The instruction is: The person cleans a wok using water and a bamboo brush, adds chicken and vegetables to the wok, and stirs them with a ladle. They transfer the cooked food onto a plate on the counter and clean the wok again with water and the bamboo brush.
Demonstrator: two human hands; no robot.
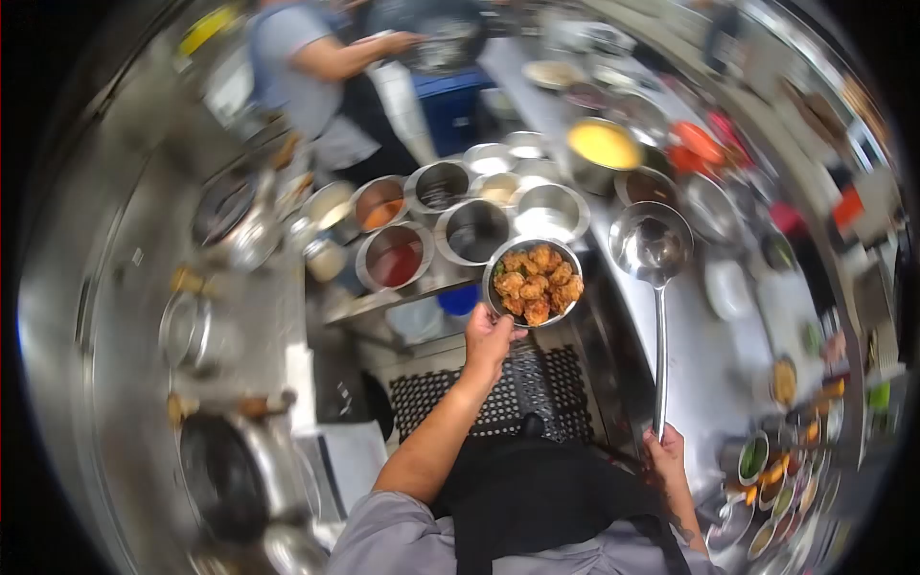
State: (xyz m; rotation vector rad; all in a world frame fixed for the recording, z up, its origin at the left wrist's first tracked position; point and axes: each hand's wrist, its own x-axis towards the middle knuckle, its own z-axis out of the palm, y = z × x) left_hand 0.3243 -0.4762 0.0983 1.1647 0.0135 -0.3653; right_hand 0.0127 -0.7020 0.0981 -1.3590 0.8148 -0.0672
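My left hand (492, 343) grips the near rim of a round metal bowl (492, 305), its thumb over the edge. Browned fried pieces (537, 285) fill the bowl, with a bit of green at the left side. In my right hand (663, 450) is the long handle of a steel ladle (661, 335), fingers wrapped round its lower end. The ladle's wide round head points away from me, to the right of the bowl, and looks shiny inside with no food visible in it.
Several metal pots (395, 257) with sauces stand beyond the bowl. A pot of yellow liquid (604, 146) sits farther right. A steel counter (714, 374) runs along the right, woks (225, 479) along the left. A co-worker (316, 77) stands ahead; a black perforated mat (431, 393) covers the floor.
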